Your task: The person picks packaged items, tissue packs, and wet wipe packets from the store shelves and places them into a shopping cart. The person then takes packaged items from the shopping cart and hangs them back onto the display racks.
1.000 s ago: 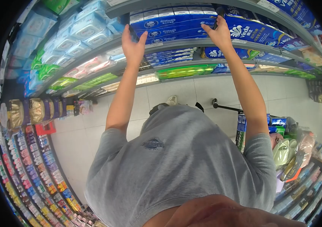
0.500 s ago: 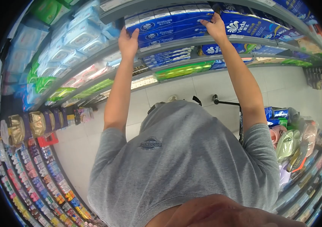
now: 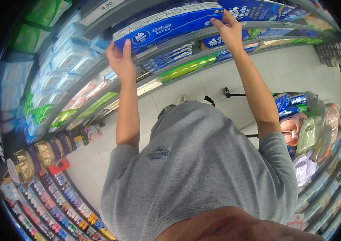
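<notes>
A long blue Vinda pack (image 3: pixel 170 27) with a white top edge lies between my hands at the upper shelf. My left hand (image 3: pixel 120 60) grips its left end, thumb on the front face and fingers round the end. At the right end my right hand (image 3: pixel 227 30) holds it, thumb against the front and fingers over the far corner. The pack sticks out past the shelf's front edge and tilts up to the right. Behind it, the shelf contents are mostly hidden.
Light-blue wipe packs (image 3: pixel 68 54) fill the shelf at left. Another Vinda pack (image 3: pixel 254 10) is at right. Lower shelves hold green packs (image 3: pixel 188 69). A cart with wrapped slippers (image 3: pixel 309 134) stands at my right, above the tiled floor (image 3: pixel 186 86). More stocked racks (image 3: pixel 58 201) are behind left.
Both hands have drawn the blue pack outward from the shelf, its left end moving further left and nearer. The camera view has turned, so the shelves and cart appear shifted.
</notes>
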Tool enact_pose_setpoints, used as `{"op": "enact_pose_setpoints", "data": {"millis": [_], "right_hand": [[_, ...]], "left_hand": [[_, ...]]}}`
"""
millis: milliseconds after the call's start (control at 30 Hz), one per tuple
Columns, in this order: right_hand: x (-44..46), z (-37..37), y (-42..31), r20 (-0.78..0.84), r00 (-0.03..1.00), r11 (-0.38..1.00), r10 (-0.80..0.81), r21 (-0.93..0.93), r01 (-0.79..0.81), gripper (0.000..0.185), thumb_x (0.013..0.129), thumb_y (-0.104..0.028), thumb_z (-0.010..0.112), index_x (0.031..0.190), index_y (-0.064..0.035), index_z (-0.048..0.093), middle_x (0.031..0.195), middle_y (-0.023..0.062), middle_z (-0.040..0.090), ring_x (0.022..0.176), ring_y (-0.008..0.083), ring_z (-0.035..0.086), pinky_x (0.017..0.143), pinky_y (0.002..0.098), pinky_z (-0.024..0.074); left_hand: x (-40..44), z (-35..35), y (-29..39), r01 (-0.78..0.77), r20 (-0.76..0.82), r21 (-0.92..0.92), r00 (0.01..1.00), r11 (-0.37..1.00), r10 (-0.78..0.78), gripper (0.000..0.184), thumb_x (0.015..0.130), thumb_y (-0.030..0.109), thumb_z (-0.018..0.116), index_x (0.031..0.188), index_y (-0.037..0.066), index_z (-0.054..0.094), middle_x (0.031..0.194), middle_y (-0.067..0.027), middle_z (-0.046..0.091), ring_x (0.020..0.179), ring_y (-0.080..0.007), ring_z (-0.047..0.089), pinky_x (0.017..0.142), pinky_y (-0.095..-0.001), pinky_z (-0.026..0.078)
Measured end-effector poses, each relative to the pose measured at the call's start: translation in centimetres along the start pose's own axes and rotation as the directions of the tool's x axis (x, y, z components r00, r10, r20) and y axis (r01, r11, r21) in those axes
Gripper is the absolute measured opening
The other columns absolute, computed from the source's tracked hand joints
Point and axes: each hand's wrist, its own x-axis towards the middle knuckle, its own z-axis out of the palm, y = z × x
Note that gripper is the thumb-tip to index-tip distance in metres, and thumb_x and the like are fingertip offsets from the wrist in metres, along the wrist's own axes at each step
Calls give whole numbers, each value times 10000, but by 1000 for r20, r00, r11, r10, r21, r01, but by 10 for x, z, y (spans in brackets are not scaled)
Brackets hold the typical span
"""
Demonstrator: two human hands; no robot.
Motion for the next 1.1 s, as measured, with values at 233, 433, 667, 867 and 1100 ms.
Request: {"op": "enact_pose_setpoints", "data": {"millis": [233,433,667,867,1100], "right_hand": [[-33,-14,-5,-73,997,931,24,365,4,506,824,-48,701,1294,38,535,1093,67,653,956,105,598,847,223,459],[-62,-45,-1,-169,983,932,72,363,-6,592,824,-137,726,1348,-4,485,1069,68,655,927,105,616,744,237,490],[-133,-101,-15,-328,913,961,243,211,-180,810,774,-339,759,1380,55,392,1021,119,661,884,160,641,675,268,514],[-205,-140,-30,-516,803,954,297,184,-235,804,771,-368,764,1356,52,407,989,102,667,731,115,614,494,231,433],[-287,-153,-55,-743,584,946,325,255,-202,655,810,-247,758,1303,53,447,989,89,666,863,108,626,703,238,500]], "left_hand": [[-5,4,16,407,-15,-178,909,896,-416,427,902,210,667,1196,9,431,1063,-119,619,920,-171,622,717,-343,531],[-2,25,1,484,172,-167,872,859,-458,382,950,300,575,1139,-29,527,1070,-164,623,918,-260,654,718,-451,588],[-6,75,-18,600,441,-133,749,789,-494,490,932,389,564,1189,-27,548,1124,-168,628,959,-286,644,789,-418,531],[-24,140,-16,699,672,0,530,715,-518,382,941,344,548,1109,1,560,1008,-122,644,868,-235,649,710,-377,527],[-77,215,4,712,893,114,232,693,-386,257,967,259,515,1061,23,553,921,-82,651,739,-160,644,543,-275,495]]}}
